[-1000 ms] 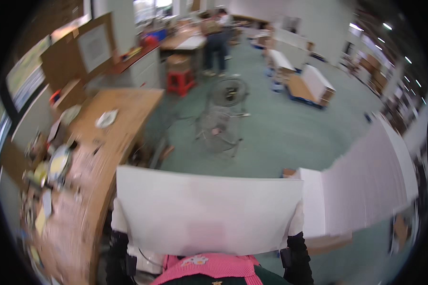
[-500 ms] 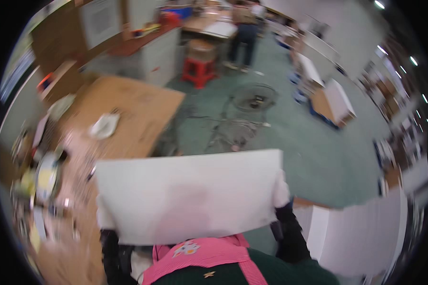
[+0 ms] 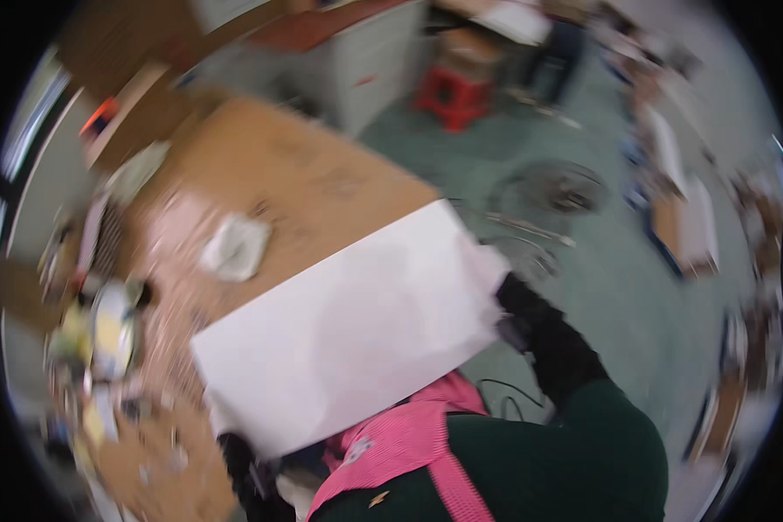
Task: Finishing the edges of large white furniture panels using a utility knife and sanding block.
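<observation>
A large white board [image 3: 348, 322], flat and rectangular, spans the space before my body. My right hand [image 3: 485, 268], in a pale glove, grips its right end. At the opposite end my left hand [image 3: 224, 419] holds the near-left corner; this hand is blurred and its fingers hardly show against the white. The board lies slantwise, its right end farther from me, and its far-left side overlaps the brown worktable [image 3: 322, 200]. Whether it touches the tabletop, I cannot tell. Black sleeves cover both my forearms.
A crumpled white piece [image 3: 237, 248] lies on the worktable. Assorted small items and a roundish yellow-white thing [image 3: 113, 331] crowd its left side. A floor fan [image 3: 570, 191] stands on the green floor, with a red stool [image 3: 454, 97] beyond. A person [image 3: 555, 61] stands at the back.
I have turned leftward with the board. Its right end has swung away from me and its left end has come nearer, so it now slants across the worktable's edge. Both hands keep their hold.
</observation>
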`<action>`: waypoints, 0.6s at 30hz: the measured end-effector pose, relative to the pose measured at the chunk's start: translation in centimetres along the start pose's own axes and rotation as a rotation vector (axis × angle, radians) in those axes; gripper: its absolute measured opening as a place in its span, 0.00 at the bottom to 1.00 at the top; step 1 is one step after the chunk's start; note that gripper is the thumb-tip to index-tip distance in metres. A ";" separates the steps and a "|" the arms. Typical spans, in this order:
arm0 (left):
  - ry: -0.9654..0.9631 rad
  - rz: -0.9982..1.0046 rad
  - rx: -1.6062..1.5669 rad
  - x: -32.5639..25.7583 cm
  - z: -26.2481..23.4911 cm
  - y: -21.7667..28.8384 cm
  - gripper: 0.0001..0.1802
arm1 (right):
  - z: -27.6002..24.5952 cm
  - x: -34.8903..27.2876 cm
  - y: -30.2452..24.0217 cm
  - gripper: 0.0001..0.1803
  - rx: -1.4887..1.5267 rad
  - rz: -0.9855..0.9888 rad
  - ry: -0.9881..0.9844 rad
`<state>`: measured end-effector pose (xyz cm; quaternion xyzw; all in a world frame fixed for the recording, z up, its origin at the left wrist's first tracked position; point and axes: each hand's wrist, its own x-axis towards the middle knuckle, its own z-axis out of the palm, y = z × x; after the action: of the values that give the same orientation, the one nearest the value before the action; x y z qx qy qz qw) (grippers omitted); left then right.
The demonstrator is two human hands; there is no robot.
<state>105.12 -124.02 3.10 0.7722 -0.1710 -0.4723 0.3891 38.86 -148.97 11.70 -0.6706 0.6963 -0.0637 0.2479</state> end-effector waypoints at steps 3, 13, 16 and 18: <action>0.404 -0.218 0.008 -3.6 9.5 5.2 0.48 | -2.9 8.4 -2.8 0.40 0.052 0.109 -0.066; 0.494 -0.378 -0.009 -4.8 11.6 8.6 0.47 | -1.6 25.8 -12.3 0.50 0.266 0.179 -0.427; 0.492 -0.455 0.200 -2.9 11.2 11.5 0.51 | -0.7 28.4 -13.0 0.50 0.246 0.164 -0.398; 0.467 -0.508 0.349 -2.2 10.7 13.0 0.55 | -0.2 29.5 -14.0 0.50 0.227 0.150 -0.381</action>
<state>96.15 -135.65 11.66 0.9313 0.0411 -0.3289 0.1509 52.00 -178.79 10.13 -0.5848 0.6730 0.0049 0.4529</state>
